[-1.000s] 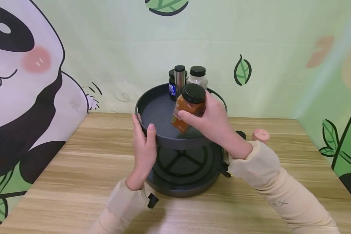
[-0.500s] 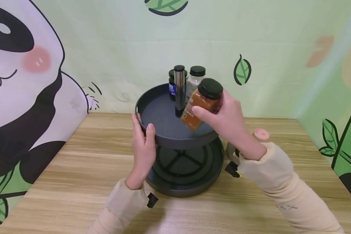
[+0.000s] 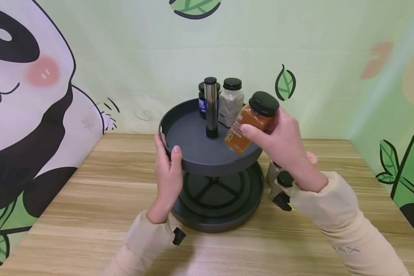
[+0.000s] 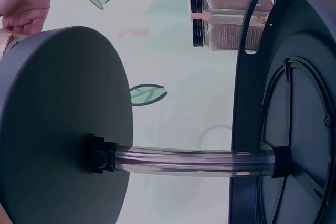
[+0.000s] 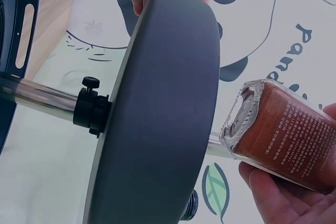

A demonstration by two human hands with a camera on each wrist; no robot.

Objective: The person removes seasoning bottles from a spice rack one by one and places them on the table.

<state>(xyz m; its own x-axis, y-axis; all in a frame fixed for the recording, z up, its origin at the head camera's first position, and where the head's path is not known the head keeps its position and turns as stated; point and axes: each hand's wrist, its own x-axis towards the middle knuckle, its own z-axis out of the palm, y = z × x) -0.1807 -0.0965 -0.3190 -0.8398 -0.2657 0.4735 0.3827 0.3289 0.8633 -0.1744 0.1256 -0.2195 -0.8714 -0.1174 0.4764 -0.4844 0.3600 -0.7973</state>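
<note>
My right hand (image 3: 281, 140) holds a square spice jar (image 3: 248, 128) with a black lid and orange-red contents. The jar is tilted above the right part of the upper tray (image 3: 193, 143) of a dark two-tier rack. In the right wrist view its clear glass base (image 5: 244, 114) faces the tray wall, apart from it. At the left rim of that tray my left hand (image 3: 169, 176) grips, thumb toward the front and fingers by the handle slot. A jar of pale speckled seasoning (image 3: 230, 105) and a dark jar with a blue label (image 3: 202, 102) stand behind the central pole (image 3: 211, 109).
The lower tray (image 3: 215, 226) rests on the wooden table (image 3: 89, 199). Right of it stand jars (image 3: 283, 184), partly hidden by my right arm, and a pink lid (image 3: 311, 157). A printed panda curtain (image 3: 141, 76) hangs behind the table.
My right hand has carried the orange-red jar rightward, away from the pole. The pole's base and the pale jar are now uncovered. The left hand stays on the rim.
</note>
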